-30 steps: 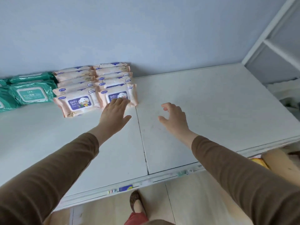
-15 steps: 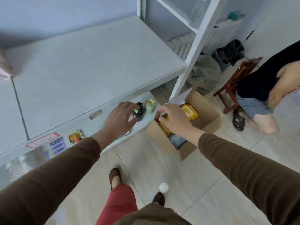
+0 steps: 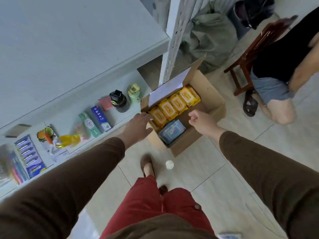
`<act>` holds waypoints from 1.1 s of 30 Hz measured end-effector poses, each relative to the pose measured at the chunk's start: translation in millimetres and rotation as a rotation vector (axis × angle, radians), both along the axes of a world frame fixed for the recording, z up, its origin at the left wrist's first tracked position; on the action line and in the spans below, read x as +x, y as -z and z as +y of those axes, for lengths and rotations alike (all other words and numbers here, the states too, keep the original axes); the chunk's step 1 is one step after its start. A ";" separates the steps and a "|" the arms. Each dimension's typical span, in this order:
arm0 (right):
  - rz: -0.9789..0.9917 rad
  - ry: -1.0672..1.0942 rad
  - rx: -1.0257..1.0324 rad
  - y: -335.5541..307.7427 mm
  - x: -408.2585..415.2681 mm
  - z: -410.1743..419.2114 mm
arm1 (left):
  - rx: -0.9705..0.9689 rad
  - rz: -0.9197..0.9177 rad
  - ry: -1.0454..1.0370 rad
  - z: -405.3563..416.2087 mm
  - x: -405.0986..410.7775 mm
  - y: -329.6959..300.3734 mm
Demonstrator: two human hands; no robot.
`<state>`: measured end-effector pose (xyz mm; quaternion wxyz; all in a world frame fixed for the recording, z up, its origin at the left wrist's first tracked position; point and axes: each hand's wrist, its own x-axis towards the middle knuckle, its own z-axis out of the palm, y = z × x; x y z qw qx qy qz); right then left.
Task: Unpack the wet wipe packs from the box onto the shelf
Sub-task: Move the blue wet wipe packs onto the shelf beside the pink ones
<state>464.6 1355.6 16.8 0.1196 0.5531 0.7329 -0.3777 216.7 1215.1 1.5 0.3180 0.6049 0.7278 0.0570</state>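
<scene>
The shelf (image 3: pixel 72 54) is on my left. My left hand (image 3: pixel 138 125) reaches down with fingers straight and relaxed, tips at the nearest yellow pack (image 3: pixel 158 116) in the open box (image 3: pixel 207 94) on the floor. Blue packs (image 3: pixel 171 131) lie beside them. My right hand (image 3: pixel 201 120) hovers over the box, fingers loosely curled, holding nothing.
</scene>
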 end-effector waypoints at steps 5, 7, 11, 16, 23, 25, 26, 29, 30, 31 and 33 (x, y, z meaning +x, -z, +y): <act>-0.012 0.025 -0.102 50.0 20.9 42.4 | -0.155 0.020 -0.003 41.6 32.7 44.1; -0.025 -0.004 -0.145 73.0 27.6 59.0 | -0.209 0.037 -0.022 55.9 45.6 63.4; -0.037 -0.082 -0.244 121.6 36.1 90.2 | -0.298 0.057 -0.137 75.0 70.3 105.4; -0.046 -0.141 -0.315 182.9 46.6 123.9 | -0.401 0.042 -0.238 94.2 103.1 168.3; -0.029 -0.080 -0.378 276.1 46.7 158.1 | -0.520 0.043 -0.284 122.6 128.5 269.4; -0.034 -0.104 -0.375 301.2 44.0 163.1 | -0.539 0.055 -0.299 129.5 129.0 295.9; -0.037 -0.117 -0.378 313.1 42.9 165.1 | -0.553 0.056 -0.300 132.2 129.1 308.7; -0.038 -0.125 -0.402 346.4 40.3 169.5 | -0.620 0.034 -0.274 136.8 129.3 342.4; -0.033 -0.115 -0.414 356.5 39.4 170.7 | -0.637 0.022 -0.264 136.4 129.3 351.8; -0.027 -0.100 -0.424 365.2 38.5 171.4 | -0.648 0.008 -0.260 135.2 129.6 360.1; -0.025 -0.064 -0.441 379.1 35.7 171.2 | -0.659 -0.008 -0.276 133.1 129.7 372.2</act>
